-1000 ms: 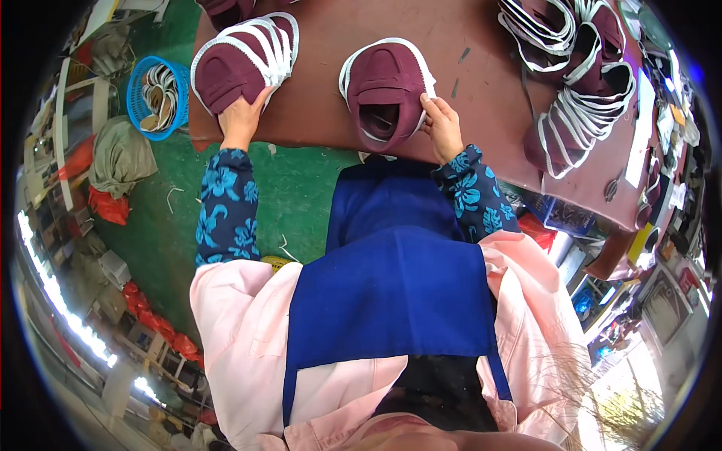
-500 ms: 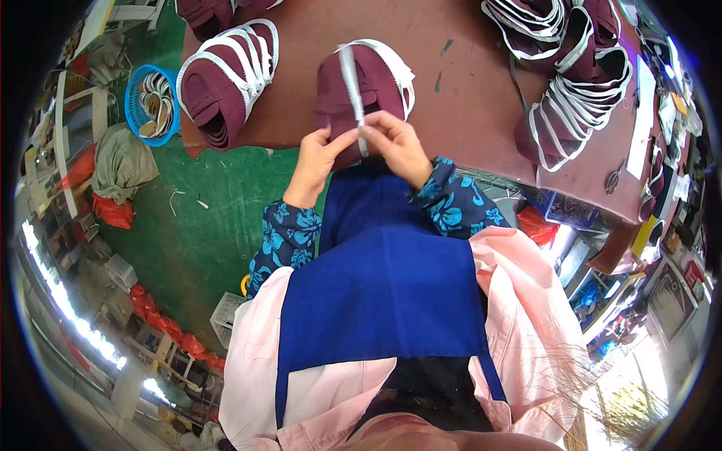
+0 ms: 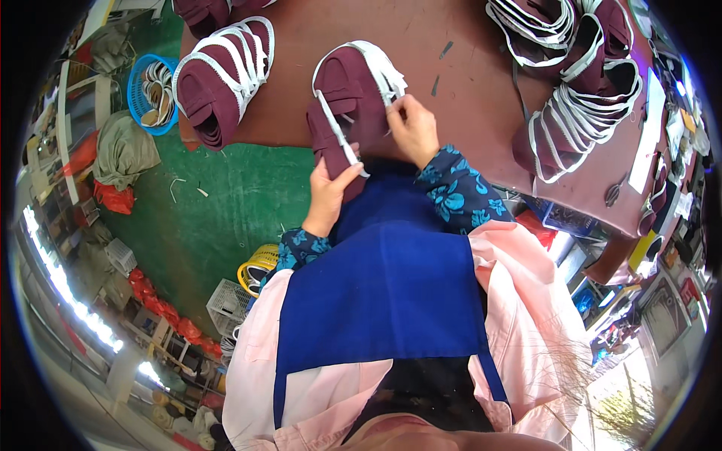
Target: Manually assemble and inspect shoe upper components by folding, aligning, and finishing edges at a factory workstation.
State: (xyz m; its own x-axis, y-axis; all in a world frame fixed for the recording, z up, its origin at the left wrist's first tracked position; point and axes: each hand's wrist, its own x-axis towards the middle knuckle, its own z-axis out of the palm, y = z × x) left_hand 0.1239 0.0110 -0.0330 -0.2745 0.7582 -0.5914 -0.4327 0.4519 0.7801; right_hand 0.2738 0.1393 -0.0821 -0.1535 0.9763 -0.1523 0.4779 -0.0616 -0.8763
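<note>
A stack of maroon shoe-upper pieces (image 3: 353, 98) edged with white strips lies at the near edge of the brown worktable (image 3: 466, 83). My left hand (image 3: 329, 192) grips the near end of one maroon piece with a white strip (image 3: 336, 131) running along it. My right hand (image 3: 412, 128) pinches the white strips at the right side of the same stack. A second maroon stack (image 3: 222, 75) with white strips sits to the left on the table.
More maroon and white bundles (image 3: 583, 90) lie at the table's right. A blue basket (image 3: 150, 94) with strips stands on the green floor (image 3: 226, 203) at left, next to a grey cloth heap (image 3: 120, 150). Scissors (image 3: 613, 192) rest near the table's right edge. Yellow and white crates (image 3: 241, 282) sit below.
My hands went from resting on two separate stacks to the middle stack; the left hand now holds a piece at the table's near edge and the right hand moved to the stack's right side.
</note>
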